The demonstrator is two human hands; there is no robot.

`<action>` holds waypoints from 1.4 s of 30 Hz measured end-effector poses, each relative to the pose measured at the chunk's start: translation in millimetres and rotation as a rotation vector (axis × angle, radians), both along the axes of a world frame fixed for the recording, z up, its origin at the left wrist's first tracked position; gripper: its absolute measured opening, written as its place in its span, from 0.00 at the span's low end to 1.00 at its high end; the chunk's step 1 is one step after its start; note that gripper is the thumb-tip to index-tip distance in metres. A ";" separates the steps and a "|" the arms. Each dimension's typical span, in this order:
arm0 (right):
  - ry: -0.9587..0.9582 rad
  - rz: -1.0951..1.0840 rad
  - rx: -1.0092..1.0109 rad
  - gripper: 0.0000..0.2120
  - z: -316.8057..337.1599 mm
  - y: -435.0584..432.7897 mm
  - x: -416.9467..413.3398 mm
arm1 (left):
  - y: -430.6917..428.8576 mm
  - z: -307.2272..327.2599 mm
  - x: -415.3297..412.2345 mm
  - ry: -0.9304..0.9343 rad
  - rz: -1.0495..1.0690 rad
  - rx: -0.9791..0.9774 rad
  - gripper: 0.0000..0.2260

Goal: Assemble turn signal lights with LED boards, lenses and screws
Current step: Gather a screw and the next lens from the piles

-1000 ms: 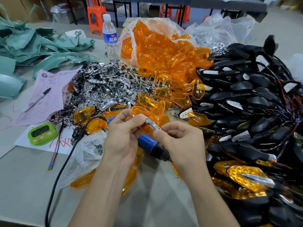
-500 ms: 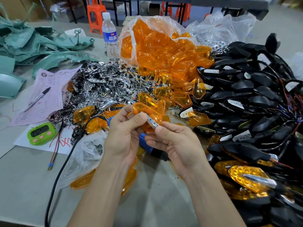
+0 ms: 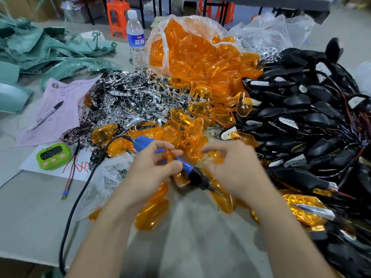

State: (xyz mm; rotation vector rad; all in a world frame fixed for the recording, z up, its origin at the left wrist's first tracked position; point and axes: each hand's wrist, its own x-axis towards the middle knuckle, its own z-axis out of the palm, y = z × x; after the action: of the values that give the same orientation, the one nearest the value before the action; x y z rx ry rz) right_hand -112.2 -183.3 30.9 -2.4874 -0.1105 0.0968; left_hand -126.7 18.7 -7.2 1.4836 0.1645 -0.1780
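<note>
My left hand point(image 3: 150, 173) hovers over the blue electric screwdriver point(image 3: 188, 171), which lies on the table with its tip pointing right. Its finger and thumb pinch a small orange lens point(image 3: 168, 156). My right hand point(image 3: 236, 171) is a short way to the right, fingers curled and blurred, with something orange behind them; whether it holds anything is unclear. Loose orange lenses point(image 3: 186, 129) lie just beyond both hands. Chrome reflector pieces point(image 3: 130, 101) are heaped at the back left, and black signal housings point(image 3: 301, 121) with wires are piled on the right.
A clear bag of orange lenses point(image 3: 192, 47) and a water bottle point(image 3: 136, 41) stand at the back. A green timer point(image 3: 53, 156), papers with a marker point(image 3: 47, 114) and a screw bag point(image 3: 108, 177) lie left. The screwdriver's black cable point(image 3: 80, 197) runs to the front edge.
Both hands dropped and moved apart. The orange lens with the chrome strip that they held together is no longer raised between them. The view is now blurred by motion.
</note>
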 end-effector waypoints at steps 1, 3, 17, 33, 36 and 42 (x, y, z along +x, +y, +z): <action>-0.004 -0.044 -0.038 0.12 7.5 -11.7 9.9 | 8.4 -2.1 -6.2 -0.010 -0.051 -0.024 0.20; -0.022 -0.073 -0.196 0.12 18.6 -31.3 31.6 | 17.4 -9.3 -18.5 -0.036 -0.116 -0.071 0.21; 0.361 0.285 -1.052 0.12 -15.3 -63.6 115.4 | 13.3 -31.2 -38.7 -0.130 0.009 0.867 0.21; -0.362 0.082 0.044 0.06 114.6 -44.5 54.7 | -38.0 10.4 -18.8 -0.366 0.113 0.391 0.22; -0.254 0.200 -0.057 0.06 114.3 -6.7 45.5 | -53.2 32.2 -3.5 -0.383 0.056 0.109 0.27; -0.164 0.028 0.346 0.06 59.8 15.4 37.2 | -46.7 39.4 9.2 -0.341 0.189 -0.042 0.10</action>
State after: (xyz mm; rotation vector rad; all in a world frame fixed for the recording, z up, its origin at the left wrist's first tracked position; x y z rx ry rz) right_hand -75.0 -168.0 90.7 -2.1450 -0.2124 -0.1074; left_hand -117.5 -27.9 32.2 1.4252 0.0244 0.2223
